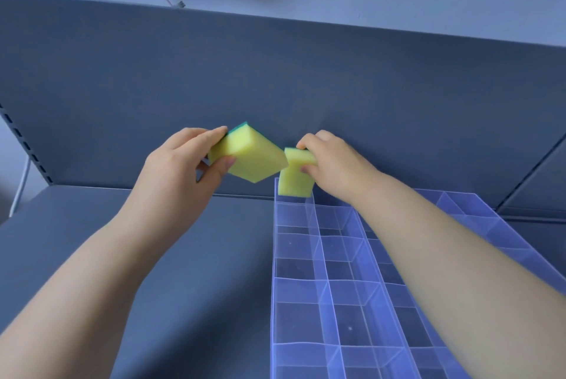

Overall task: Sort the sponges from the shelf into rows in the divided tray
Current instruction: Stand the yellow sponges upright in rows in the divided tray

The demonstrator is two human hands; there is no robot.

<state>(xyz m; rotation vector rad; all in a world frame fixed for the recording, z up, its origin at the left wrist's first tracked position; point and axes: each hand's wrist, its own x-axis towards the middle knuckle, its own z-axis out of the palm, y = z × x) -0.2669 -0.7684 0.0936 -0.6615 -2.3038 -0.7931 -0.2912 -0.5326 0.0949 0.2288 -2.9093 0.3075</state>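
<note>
Fingers (211,133) of the left hand (180,164) grip the left sponge (254,158); the right hand (333,164) pinches the right sponge (295,181). The shelf (122,240) carries the tray (273,256). Right sponge hangs on end, long axis vertical, directly above the far-left corner compartment, so the right hand is judged nearer. Left sponge, tilted, is held just left of the tray.

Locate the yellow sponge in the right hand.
Head view, centre: the right hand pinches the yellow foam sponge upright at the far left corner compartment of the clear divided plastic tray, just right of the yellow-and-green sponge in the left hand.
</note>
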